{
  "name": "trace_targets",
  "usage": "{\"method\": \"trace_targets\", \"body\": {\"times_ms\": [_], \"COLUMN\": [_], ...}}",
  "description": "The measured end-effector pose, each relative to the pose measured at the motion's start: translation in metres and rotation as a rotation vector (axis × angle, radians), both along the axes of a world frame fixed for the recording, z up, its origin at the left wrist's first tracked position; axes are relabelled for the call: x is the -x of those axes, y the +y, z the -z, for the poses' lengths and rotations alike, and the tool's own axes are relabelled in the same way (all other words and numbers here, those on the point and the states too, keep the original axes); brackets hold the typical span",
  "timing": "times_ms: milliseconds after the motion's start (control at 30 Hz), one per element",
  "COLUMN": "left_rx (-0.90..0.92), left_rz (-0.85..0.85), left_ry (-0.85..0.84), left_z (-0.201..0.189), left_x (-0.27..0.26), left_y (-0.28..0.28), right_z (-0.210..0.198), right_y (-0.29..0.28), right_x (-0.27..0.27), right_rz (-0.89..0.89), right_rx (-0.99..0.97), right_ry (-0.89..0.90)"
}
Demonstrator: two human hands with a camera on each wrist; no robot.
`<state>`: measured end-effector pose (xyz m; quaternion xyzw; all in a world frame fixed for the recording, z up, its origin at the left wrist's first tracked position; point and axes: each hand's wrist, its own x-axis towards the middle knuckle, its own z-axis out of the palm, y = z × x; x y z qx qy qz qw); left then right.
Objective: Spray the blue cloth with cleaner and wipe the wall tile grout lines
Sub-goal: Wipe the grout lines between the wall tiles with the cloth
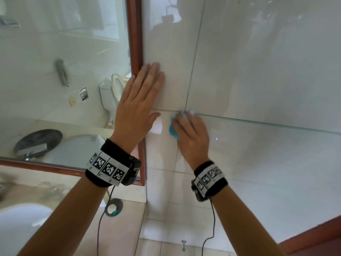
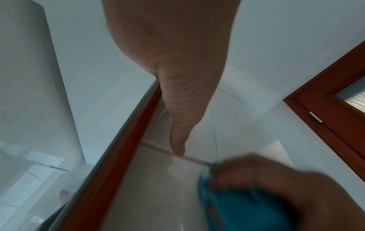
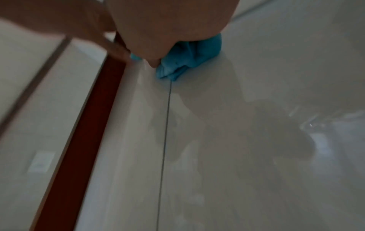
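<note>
Wiping in progress: the cloth [image 1: 173, 131], bunched under my right hand [image 1: 191, 133], is pressed to the wall tile [image 1: 258, 67] where the vertical grout line [image 1: 193, 58] meets the horizontal one [image 1: 258, 121]. My right fingers [image 1: 190, 115] curl over the cloth and grip it. My left hand [image 1: 136, 106] lies flat on the tile, fingers straight, holding nothing, just beside the mirror frame [image 1: 136, 34]. The mirror [image 1: 64, 71] reflects a sink and toilet. Judged step: grout wiping, spraying apparently done. The next move calls for steady pressure along either line, keeping a cloth edge seated in the joint.
</note>
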<state>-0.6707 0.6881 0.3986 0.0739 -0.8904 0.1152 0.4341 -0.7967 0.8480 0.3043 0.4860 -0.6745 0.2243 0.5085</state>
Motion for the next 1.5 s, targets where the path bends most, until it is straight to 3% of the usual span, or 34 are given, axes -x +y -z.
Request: {"method": "trace_targets", "body": {"times_ms": [67, 133, 267, 433, 633, 733, 833, 933, 1133, 1367, 1500], "left_rx": [-0.003, -0.002, -0.019, -0.018, -0.019, -0.011, -0.003, -0.011, -0.009, 0.006, 0.022], "left_rz": [-0.016, -0.026, -0.027, -0.043, -0.050, -0.063, -0.073, -0.068, -0.064, -0.052, -0.036], "left_ry": [-0.030, -0.040, -0.024, -0.030, -0.039, -0.047, -0.051, -0.057, -0.058, -0.049, -0.049], "left_z": [0.002, 0.004, 0.007, 0.009, 0.013, 0.016, 0.017, 0.019, 0.021, 0.021, 0.019], "left_x": [-0.004, -0.006, -0.008, -0.003, 0.004, 0.008, 0.012, 0.016, 0.019, 0.019, 0.016], "left_y": [0.000, 0.002, 0.006, 0.012, 0.017, 0.016, 0.016, 0.018, 0.017, 0.014, 0.010], "right_z": [0.031, 0.034, -0.006, -0.058, 0.001, -0.003, -0.025, -0.029, 0.009, -0.001, -0.009], "right_y": [0.003, 0.004, 0.004, 0.000, 0.015, 0.034, 0.053, 0.064, 0.049, 0.024, 0.028], "right_x": [-0.002, -0.004, -0.009, 0.006, -0.012, -0.012, 0.001, 0.016, -0.001, -0.021, -0.016], "right_rz": [0.002, -0.014, -0.053, 0.028, 0.019, 0.019, 0.055, 0.112, 0.147, 0.116, 0.123], "right_rx": [-0.094, -0.120, 0.034, 0.272, 0.045, 0.218, 0.457, 0.574, 0.515, 0.459, 0.594], "right_ry": [0.003, 0.016, 0.000, -0.079, -0.144, -0.291, -0.320, -0.371, -0.478, -0.600, -0.623]}}
